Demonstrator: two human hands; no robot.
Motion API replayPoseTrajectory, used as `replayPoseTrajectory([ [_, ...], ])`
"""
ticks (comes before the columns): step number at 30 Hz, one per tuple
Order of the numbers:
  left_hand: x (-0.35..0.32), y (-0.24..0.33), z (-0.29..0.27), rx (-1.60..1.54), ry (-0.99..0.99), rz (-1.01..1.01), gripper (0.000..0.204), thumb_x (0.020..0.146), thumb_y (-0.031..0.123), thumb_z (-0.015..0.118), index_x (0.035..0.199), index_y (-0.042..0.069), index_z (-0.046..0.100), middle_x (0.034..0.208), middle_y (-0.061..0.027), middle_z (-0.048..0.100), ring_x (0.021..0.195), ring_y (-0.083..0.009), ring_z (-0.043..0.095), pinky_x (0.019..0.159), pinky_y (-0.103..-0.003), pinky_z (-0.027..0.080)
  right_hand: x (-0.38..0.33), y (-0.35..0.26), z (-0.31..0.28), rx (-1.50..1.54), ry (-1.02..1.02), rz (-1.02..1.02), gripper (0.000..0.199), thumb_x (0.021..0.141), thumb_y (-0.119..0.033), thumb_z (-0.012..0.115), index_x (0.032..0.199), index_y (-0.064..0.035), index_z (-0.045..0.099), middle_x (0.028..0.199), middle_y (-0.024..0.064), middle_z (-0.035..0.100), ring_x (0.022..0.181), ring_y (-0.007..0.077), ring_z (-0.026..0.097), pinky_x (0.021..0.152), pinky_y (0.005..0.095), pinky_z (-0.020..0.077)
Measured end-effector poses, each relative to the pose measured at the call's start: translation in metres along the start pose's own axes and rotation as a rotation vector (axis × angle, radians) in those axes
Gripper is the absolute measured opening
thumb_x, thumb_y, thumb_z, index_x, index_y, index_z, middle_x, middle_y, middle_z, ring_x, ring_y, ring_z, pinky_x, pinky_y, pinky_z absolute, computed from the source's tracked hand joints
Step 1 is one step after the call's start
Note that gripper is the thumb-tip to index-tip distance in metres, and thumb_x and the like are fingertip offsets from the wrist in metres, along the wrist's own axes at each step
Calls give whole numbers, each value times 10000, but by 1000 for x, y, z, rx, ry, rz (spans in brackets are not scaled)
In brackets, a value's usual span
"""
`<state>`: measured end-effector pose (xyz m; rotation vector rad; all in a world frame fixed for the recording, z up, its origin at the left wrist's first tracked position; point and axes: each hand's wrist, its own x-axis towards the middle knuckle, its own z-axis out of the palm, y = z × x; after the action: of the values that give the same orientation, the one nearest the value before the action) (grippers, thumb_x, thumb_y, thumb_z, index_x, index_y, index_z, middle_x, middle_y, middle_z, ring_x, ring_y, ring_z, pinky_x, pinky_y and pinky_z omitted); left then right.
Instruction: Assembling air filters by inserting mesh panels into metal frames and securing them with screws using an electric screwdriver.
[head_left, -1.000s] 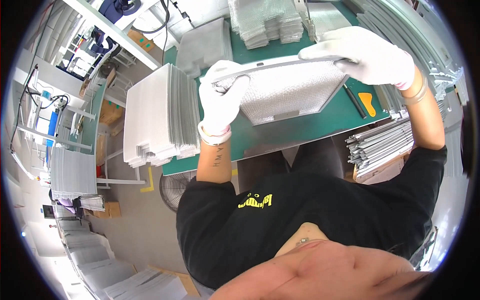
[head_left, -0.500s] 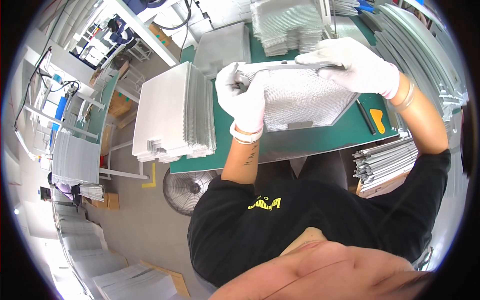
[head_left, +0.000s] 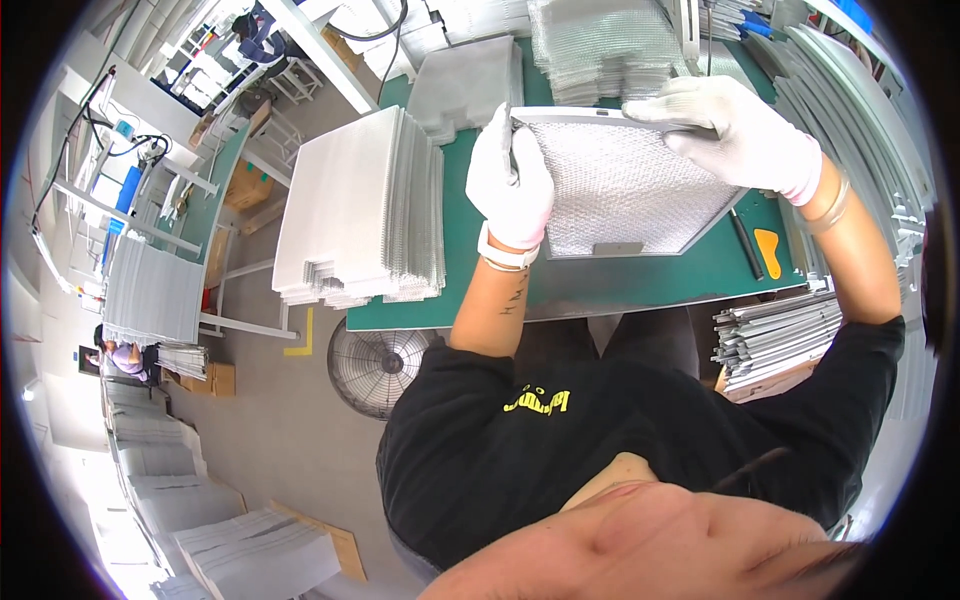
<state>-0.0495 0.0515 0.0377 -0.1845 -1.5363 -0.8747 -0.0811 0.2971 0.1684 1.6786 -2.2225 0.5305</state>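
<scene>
A framed metal mesh filter panel (head_left: 625, 185) is held tilted above the green-topped table (head_left: 620, 290). Its silver frame surrounds shiny woven mesh, with a small grey tab at the near edge. My left hand (head_left: 510, 185), in a white glove, is closed on the panel's left edge, thumb and fingers on either side of the frame. My right hand (head_left: 725, 130), gloved too, grips the far edge towards its right corner, fingers laid along the frame. A yellow scraper (head_left: 767, 252) and a dark stick-like tool (head_left: 746, 243) lie right of the panel.
Stacked mesh sheets (head_left: 335, 200) stand left on the table, with a grey stack (head_left: 465, 85) and another mesh stack (head_left: 600, 60) behind. Long metal strips (head_left: 840, 120) line the right. Below the table are frame pieces (head_left: 775, 335) and a floor fan (head_left: 380, 365).
My left hand has shifted from the panel's far left corner, its curled fingers straightening along the left edge. The right hand keeps its hold. The whole view has moved slightly.
</scene>
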Motion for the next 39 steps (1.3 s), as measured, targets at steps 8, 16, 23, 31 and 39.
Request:
replayPoseTrajectory([
  [8, 8, -5, -8, -392, -96, -246, 345, 866, -53, 678, 1209, -28, 652, 1058, -53, 622, 877, -110, 573, 766, -246, 488, 15, -2, -14, 113, -134, 22, 384, 859, -127, 675, 1234, -45, 651, 998, 156, 685, 880, 325, 662, 848, 394, 534],
  [16, 8, -3, -16, -554, -190, -308, 268, 946, -48, 586, 1209, 1, 601, 1162, -54, 605, 985, -105, 566, 899, -250, 455, 56, -20, 6, 182, -189, 177, 365, 825, 16, 618, 1181, -9, 540, 947, 195, 638, 870, 371, 647, 788, 424, 515],
  [23, 4, -6, -18, -640, -196, -256, 272, 951, -45, 571, 1215, 17, 588, 1181, -54, 605, 1023, -112, 562, 940, -275, 440, 61, -28, 21, 65, -44, -101, 311, 848, -28, 628, 1159, -20, 613, 981, 172, 659, 933, 374, 663, 832, 428, 536],
  [31, -5, -9, -14, -592, -209, 8, 288, 969, -52, 530, 1236, 44, 485, 1175, -128, 594, 1033, -146, 555, 915, -291, 451, 59, -49, 22, -360, -101, -218, 223, 943, -211, 583, 1086, -54, 653, 845, 154, 647, 799, 356, 652, 740, 434, 534],
  [39, -11, -6, -23, -672, -285, -37, 283, 968, -62, 489, 1238, 18, 458, 1118, -187, 625, 960, -213, 650, 903, -350, 512, 26, -33, 21, -249, -22, -146, 345, 945, -210, 583, 1250, -66, 656, 852, 154, 663, 780, 323, 672, 725, 415, 539],
])
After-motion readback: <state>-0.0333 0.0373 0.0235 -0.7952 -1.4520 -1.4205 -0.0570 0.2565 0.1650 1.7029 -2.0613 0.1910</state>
